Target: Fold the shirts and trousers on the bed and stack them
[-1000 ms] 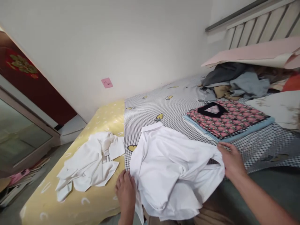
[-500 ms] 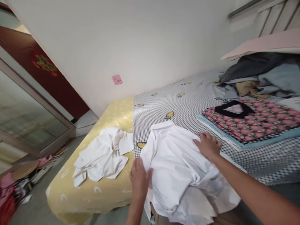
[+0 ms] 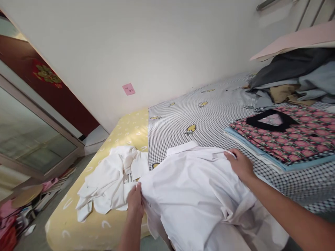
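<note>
A white collared shirt [image 3: 193, 188] lies spread across the near edge of the bed, its collar pointing toward the wall. My left hand [image 3: 135, 202] pinches the shirt's left edge, fingers closed on the cloth. At the shirt's upper right shoulder, my right hand [image 3: 239, 164] grips the fabric with curled fingers. A second crumpled white shirt [image 3: 111, 179] lies just left of my left hand on the yellow sheet [image 3: 78, 226].
A folded stack topped by a pink patterned garment [image 3: 288, 136] sits at the right on the checked sheet [image 3: 209, 111]. Behind it lies a heap of dark and grey clothes [image 3: 293, 76]. A mirrored door [image 3: 28, 139] and floor clutter [image 3: 18, 205] stand at the left.
My left hand moved left and took hold of the shirt's left edge. My right hand shifted to the shoulder and closed on it. The shirt now lies wider and flatter.
</note>
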`<action>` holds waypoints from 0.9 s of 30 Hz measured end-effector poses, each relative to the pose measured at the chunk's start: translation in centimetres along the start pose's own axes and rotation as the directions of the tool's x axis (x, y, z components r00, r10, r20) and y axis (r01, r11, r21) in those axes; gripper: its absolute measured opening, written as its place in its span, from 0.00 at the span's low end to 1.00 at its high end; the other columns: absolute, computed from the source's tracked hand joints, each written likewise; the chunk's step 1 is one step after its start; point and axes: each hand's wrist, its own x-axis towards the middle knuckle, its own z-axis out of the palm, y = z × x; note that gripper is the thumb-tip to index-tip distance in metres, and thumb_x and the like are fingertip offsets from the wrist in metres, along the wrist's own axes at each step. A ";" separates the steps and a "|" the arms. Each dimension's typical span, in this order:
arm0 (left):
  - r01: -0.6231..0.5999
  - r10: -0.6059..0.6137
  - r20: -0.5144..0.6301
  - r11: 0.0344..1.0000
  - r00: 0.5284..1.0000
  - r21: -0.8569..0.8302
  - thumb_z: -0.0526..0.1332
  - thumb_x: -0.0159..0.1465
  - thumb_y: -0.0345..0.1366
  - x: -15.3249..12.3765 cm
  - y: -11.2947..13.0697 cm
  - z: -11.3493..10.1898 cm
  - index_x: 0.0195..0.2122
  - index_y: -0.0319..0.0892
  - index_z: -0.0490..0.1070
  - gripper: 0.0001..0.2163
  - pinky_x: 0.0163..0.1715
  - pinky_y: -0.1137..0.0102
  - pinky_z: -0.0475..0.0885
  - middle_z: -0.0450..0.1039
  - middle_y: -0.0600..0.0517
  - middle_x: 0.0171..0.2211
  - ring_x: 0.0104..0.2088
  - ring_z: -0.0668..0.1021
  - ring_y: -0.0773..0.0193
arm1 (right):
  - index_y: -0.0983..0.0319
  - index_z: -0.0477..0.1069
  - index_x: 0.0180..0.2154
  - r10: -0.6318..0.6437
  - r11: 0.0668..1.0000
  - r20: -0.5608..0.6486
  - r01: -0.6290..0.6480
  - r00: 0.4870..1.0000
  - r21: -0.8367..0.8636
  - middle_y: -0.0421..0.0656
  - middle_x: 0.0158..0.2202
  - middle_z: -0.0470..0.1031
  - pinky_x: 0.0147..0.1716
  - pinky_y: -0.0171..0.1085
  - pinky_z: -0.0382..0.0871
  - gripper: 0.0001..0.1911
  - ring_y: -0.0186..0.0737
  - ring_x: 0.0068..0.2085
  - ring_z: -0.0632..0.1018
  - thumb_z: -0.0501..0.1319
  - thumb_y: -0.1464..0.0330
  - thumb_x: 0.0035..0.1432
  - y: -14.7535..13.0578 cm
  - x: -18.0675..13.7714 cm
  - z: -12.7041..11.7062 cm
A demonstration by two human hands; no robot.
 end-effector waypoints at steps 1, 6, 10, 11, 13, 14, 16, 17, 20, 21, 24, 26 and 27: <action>0.007 -0.008 0.023 1.000 1.000 0.022 0.68 0.47 0.54 0.4 -0.1 -0.2 0.28 0.42 0.74 0.19 0.38 0.62 0.73 0.75 0.51 0.25 0.32 0.78 0.57 | 0.56 0.71 0.38 -0.010 0.999 -0.005 0.010 1.000 0.053 0.45 0.36 0.79 0.41 0.46 0.65 0.15 0.50 0.37 0.76 0.53 0.54 0.62 0.2 0.1 -0.1; -0.075 0.060 0.117 0.988 0.991 0.132 0.69 0.45 0.57 0.4 -0.7 -1.0 0.31 0.41 0.76 0.24 0.39 0.62 0.73 0.78 0.50 0.28 0.37 0.78 0.52 | 0.56 0.72 0.40 -0.036 0.999 -0.029 0.036 0.999 -0.009 0.45 0.37 0.80 0.37 0.42 0.62 0.14 0.47 0.34 0.75 0.54 0.56 0.62 0.2 0.2 0.2; -0.245 0.211 0.146 0.929 0.966 0.278 0.66 0.50 0.58 -0.6 -1.3 -1.2 0.33 0.41 0.78 0.23 0.42 0.59 0.75 0.81 0.47 0.31 0.42 0.80 0.46 | 0.59 0.73 0.47 -0.127 0.976 -0.021 0.121 0.992 -0.183 0.48 0.45 0.80 0.42 0.44 0.62 0.15 0.50 0.42 0.78 0.52 0.62 0.67 -0.5 -0.2 0.8; -0.264 0.233 0.137 0.920 0.963 0.289 0.66 0.51 0.58 -0.9 -1.5 -1.2 0.32 0.41 0.78 0.23 0.42 0.59 0.75 0.81 0.46 0.31 0.42 0.80 0.45 | 0.59 0.74 0.48 -0.158 0.965 -0.001 0.154 0.987 -0.213 0.49 0.48 0.80 0.43 0.44 0.62 0.16 0.50 0.45 0.78 0.51 0.63 0.68 -0.7 -0.4 0.7; -0.284 0.259 0.119 0.909 0.958 0.305 0.65 0.51 0.59 -1.4 -1.5 -1.3 0.32 0.41 0.78 0.23 0.41 0.58 0.76 0.81 0.46 0.31 0.42 0.80 0.45 | 0.59 0.75 0.49 -0.196 0.941 0.073 0.209 0.978 -0.265 0.49 0.50 0.78 0.42 0.44 0.62 0.17 0.49 0.47 0.78 0.50 0.65 0.69 -1.1 -0.5 0.3; -0.293 0.270 0.117 0.903 0.956 0.315 0.64 0.51 0.59 -1.7 -1.2 -1.4 0.31 0.41 0.78 0.24 0.41 0.58 0.76 0.81 0.46 0.30 0.41 0.81 0.45 | 0.59 0.76 0.48 -0.209 0.930 0.118 0.235 0.971 -0.284 0.48 0.49 0.79 0.42 0.43 0.62 0.16 0.48 0.47 0.78 0.51 0.66 0.68 -1.3 -0.3 -0.2; -0.310 0.290 0.108 0.888 0.951 0.341 0.63 0.51 0.60 -2.2 0.4 -2.1 0.32 0.42 0.79 0.24 0.40 0.59 0.76 0.81 0.47 0.30 0.41 0.81 0.46 | 0.57 0.79 0.44 -0.242 0.908 0.186 0.290 0.952 -0.303 0.47 0.45 0.79 0.40 0.41 0.62 0.14 0.47 0.47 0.78 0.54 0.68 0.67 -2.2 0.3 -1.9; -0.318 0.307 0.087 0.880 0.948 0.354 0.62 0.51 0.59 -2.5 1.8 -2.6 0.33 0.42 0.79 0.24 0.40 0.60 0.76 0.82 0.47 0.31 0.41 0.81 0.46 | 0.57 0.80 0.42 -0.264 0.898 0.198 0.315 0.944 -0.307 0.47 0.44 0.79 0.40 0.41 0.62 0.13 0.46 0.47 0.77 0.56 0.68 0.66 -2.9 0.9 -3.1; -0.395 0.440 -0.044 0.843 0.897 0.365 0.63 0.49 0.55 -3.6 8.6 -4.6 0.35 0.43 0.81 0.22 0.42 0.62 0.75 0.83 0.48 0.35 0.43 0.80 0.48 | 0.57 0.82 0.42 -0.347 0.890 0.107 0.363 0.932 -0.275 0.49 0.45 0.77 0.39 0.40 0.62 0.13 0.46 0.45 0.76 0.58 0.67 0.65 -6.5 3.0 -8.0; -0.479 0.529 -0.054 0.803 0.847 0.355 0.63 0.50 0.53 -4.2 11.6 -5.3 0.37 0.44 0.81 0.21 0.42 0.63 0.74 0.84 0.49 0.37 0.43 0.80 0.50 | 0.58 0.82 0.42 -0.360 0.906 0.042 0.360 0.932 -0.225 0.50 0.45 0.77 0.38 0.39 0.62 0.13 0.46 0.43 0.76 0.58 0.67 0.65 -8.2 3.7 -9.9; -0.665 0.767 -0.108 0.609 0.632 0.433 0.62 0.54 0.50 -6.9 21.0 -6.9 0.43 0.43 0.82 0.21 0.33 0.70 0.71 0.82 0.53 0.33 0.31 0.76 0.62 | 0.63 0.82 0.41 -0.341 0.929 -0.148 0.357 0.928 0.097 0.47 0.39 0.80 0.36 0.36 0.61 0.11 0.41 0.39 0.75 0.60 0.70 0.64 -13.9 5.7 -16.4; -0.753 0.915 -0.129 0.390 0.383 0.530 0.58 0.57 0.43 -9.2 27.0 -7.8 0.45 0.43 0.82 0.19 0.33 0.73 0.69 0.80 0.56 0.31 0.28 0.73 0.68 | 0.67 0.79 0.47 -0.323 0.914 -0.241 0.368 0.915 0.169 0.46 0.38 0.80 0.34 0.35 0.61 0.14 0.37 0.36 0.73 0.60 0.69 0.65 -17.8 6.5 -20.9; -0.773 0.961 -0.131 0.274 0.243 0.572 0.56 0.59 0.40 -10.5 29.7 -8.2 0.46 0.43 0.82 0.20 0.37 0.72 0.69 0.81 0.57 0.33 0.31 0.75 0.68 | 0.69 0.77 0.50 -0.320 0.901 -0.293 0.385 0.901 0.199 0.47 0.40 0.80 0.34 0.34 0.60 0.16 0.35 0.35 0.72 0.59 0.67 0.67 -19.6 6.7 -23.2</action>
